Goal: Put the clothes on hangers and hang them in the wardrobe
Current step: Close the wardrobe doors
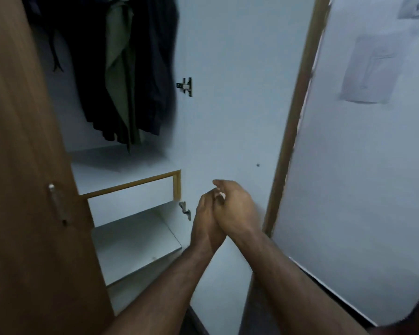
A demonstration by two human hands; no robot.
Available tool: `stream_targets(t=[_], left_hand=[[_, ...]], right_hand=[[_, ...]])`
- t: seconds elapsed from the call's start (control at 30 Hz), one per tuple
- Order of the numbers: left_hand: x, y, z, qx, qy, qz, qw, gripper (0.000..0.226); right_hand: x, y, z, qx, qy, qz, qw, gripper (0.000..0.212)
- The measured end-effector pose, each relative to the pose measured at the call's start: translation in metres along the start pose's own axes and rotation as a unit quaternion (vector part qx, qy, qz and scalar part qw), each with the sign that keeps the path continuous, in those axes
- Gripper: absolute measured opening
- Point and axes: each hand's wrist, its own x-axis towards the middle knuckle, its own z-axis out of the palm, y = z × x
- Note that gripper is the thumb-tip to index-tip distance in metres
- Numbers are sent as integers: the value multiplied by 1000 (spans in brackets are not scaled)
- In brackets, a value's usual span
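Dark clothes [153, 64] and an olive-green garment [120, 68] hang inside the open wardrobe [121, 180] at the upper left. My left hand [206, 223] and my right hand [235, 209] meet in front of the wardrobe's right door, palms together with fingers loosely bent. Neither hand holds anything. No hanger is visible; the rail is out of frame.
The brown left door [29, 189] with a metal handle [57, 204] stands open at the left. The white inside of the right door [228, 93] carries two hinges. Below the hanging space are white shelves [136, 240]. A white wall [361, 165] with papers is at the right.
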Motion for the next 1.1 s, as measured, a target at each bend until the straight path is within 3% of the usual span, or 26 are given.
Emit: stream_targets(t=[0.1,0.17,0.23,0.33,0.47,0.6,0.83,0.93,1.03,1.1], left_hand=[[-2,51,20,-97,22,-27,995,46],[-4,75,30,-119,18,-58,991,56],[-3,89,35,-131,7,-90,987,61],[3,98,37,-98,1,-93,991,66],[6,93,37,-69,-7,-125,990,71],[4,94,29,-64,30,-128,989,67],[-19,65,-15,-52,113,-138,983,57],[-30,43,-40,-42,137,-129,981,47],[-37,24,-66,-19,150,-134,979,34],[-40,11,-82,-10,152,-143,978,29]], right_hand=[[-14,27,-48,120,222,-25,967,20],[-8,54,-69,197,273,70,939,16],[6,79,-77,259,175,176,933,32],[15,94,-80,273,48,206,938,42],[13,98,-85,287,52,184,939,27],[14,94,-82,321,28,175,930,11],[10,57,-64,379,-87,105,915,9],[13,33,-43,412,-99,107,899,12],[13,10,-11,357,-59,72,929,10],[11,-6,7,285,-36,57,956,27]])
